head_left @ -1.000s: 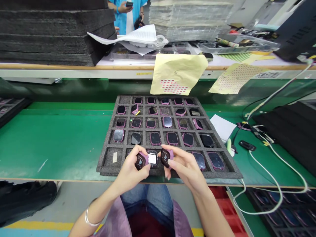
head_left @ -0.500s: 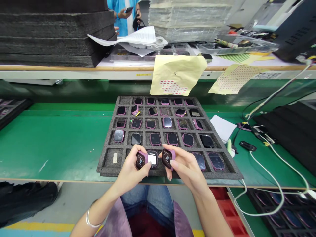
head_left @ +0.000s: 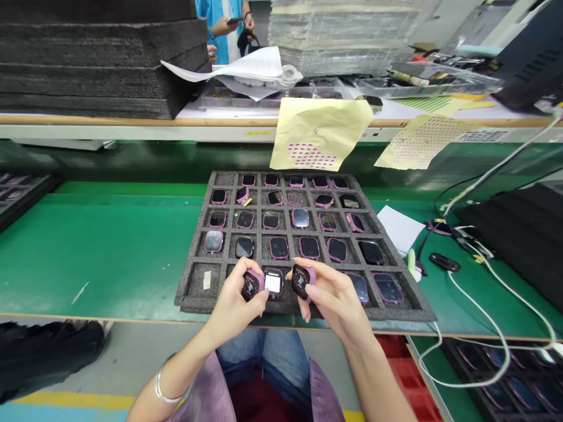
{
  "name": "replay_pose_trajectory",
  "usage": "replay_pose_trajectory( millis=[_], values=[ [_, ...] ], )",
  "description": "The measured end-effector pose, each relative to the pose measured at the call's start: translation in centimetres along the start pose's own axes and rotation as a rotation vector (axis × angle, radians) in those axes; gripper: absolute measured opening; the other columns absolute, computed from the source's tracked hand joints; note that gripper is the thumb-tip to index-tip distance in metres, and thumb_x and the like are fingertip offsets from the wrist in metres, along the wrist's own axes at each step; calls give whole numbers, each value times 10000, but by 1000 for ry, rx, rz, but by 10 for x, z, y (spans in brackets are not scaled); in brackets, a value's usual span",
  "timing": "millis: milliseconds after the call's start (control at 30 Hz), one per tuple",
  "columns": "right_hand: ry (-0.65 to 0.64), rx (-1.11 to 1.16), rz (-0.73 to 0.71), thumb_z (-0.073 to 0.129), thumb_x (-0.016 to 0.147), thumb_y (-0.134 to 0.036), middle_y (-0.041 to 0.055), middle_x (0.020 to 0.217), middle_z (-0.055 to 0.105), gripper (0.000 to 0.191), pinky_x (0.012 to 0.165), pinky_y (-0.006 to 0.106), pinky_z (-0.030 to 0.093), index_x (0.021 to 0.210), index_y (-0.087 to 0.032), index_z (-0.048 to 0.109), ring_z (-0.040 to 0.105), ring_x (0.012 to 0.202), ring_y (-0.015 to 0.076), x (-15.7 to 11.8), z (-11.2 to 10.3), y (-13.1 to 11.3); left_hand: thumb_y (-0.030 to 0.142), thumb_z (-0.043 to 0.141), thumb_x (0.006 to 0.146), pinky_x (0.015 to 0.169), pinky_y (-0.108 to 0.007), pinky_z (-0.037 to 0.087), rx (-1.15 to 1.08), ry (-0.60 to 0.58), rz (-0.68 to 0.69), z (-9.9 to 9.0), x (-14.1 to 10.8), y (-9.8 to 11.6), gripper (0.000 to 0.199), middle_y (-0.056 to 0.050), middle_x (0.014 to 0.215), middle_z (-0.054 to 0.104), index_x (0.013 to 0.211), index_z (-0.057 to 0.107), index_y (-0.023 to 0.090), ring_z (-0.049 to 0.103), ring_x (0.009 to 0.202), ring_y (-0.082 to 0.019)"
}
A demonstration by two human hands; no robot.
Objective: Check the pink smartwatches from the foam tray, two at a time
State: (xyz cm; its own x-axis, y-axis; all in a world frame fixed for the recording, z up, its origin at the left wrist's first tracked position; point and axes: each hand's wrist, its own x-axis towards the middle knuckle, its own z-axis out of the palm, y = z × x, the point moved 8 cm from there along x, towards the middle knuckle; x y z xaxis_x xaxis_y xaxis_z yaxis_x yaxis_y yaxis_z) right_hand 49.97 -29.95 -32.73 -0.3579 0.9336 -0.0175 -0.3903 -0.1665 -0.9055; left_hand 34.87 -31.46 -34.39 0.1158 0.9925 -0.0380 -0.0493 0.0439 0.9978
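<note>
Centrally, in the lower half of the head view, the left hand (head_left: 235,302) has its thumb and fingers closed around the edges of a dark-faced watch (head_left: 251,285) with a purple case. Just to the right of it in the frame, the right hand (head_left: 336,296) pinches a second purple watch (head_left: 302,281) between thumb and fingers, its lit face tilted toward the camera. Between them, in the front row of a grey foam tray (head_left: 196,281), shows a watch with a white screen (head_left: 273,283). The tray fills the middle of the frame, rows of mostly purple watches in its compartments, on a green table (head_left: 109,252). A white sheet (head_left: 399,230) lies at its right. Upper left stands a black foam stack (head_left: 83,64); at upper centre hangs a yellow sheet (head_left: 323,126), with a person in blue (head_left: 215,12) beyond the shelf.
</note>
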Motion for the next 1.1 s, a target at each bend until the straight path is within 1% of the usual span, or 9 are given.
replay_pose_trajectory(
  millis=[100,200,400,567,833,900,967,1033,1100],
  values=[
    [16,0,6,737,792,-236,65,900,689,375,437,238,497,1160,-214,671,590,509,125,0,-1,-1,122,544,814,405,-140,306,-14,-14,-23,1,0,-1,194,88,646,465,923,409,210,382,409,-25],
    [33,4,17,740,787,-240,76,912,694,381,433,255,491,1160,-202,670,587,514,136,0,-2,-1,121,551,810,393,-131,288,-2,-4,-36,0,1,-1,198,90,637,466,920,411,206,371,396,-17],
    [33,11,-4,752,777,-244,80,950,696,401,433,267,481,1167,-209,667,585,505,138,0,-2,-2,150,555,826,390,-128,319,-67,8,-25,0,1,1,199,87,642,486,936,399,209,427,396,-26],
    [26,7,-14,745,784,-244,76,941,697,377,418,243,479,1153,-217,673,584,497,124,0,-2,-2,123,547,815,384,-122,301,-39,13,-37,-1,0,1,195,89,638,477,921,407,208,399,398,-18],
    [3,-6,-5,720,811,-245,75,947,693,376,443,260,492,1180,-220,654,585,518,131,0,1,-5,141,553,824,373,-124,289,-44,22,-48,0,3,3,180,99,603,468,913,410,204,377,370,-17],
    [-6,-8,3,701,828,-247,77,950,688,411,466,269,505,1230,-220,619,596,532,137,1,2,-7,160,580,821,400,-136,344,-68,7,-53,2,4,5,210,84,638,493,952,421,201,424,406,-31],
    [-19,-16,24,677,847,-262,94,972,682,432,487,279,519,1266,-204,587,607,549,144,1,4,-6,168,611,803,480,-167,439,-135,-38,-44,6,5,8,289,52,727,531,1034,440,198,499,497,-56],
    [-34,-29,33,661,858,-272,117,1042,667,423,495,276,524,1265,-190,580,616,574,148,2,4,-5,189,603,812,599,-221,517,-232,-111,-32,12,6,8,352,4,845,566,1132,455,192,569,639,-97],
    [-48,-51,17,663,855,-257,121,1089,647,406,492,258,523,1248,-192,584,621,600,145,2,4,-4,227,559,847,669,-271,548,-332,-176,-33,16,7,6,366,-44,952,585,1199,467,186,607,786,-149]
  ],
)
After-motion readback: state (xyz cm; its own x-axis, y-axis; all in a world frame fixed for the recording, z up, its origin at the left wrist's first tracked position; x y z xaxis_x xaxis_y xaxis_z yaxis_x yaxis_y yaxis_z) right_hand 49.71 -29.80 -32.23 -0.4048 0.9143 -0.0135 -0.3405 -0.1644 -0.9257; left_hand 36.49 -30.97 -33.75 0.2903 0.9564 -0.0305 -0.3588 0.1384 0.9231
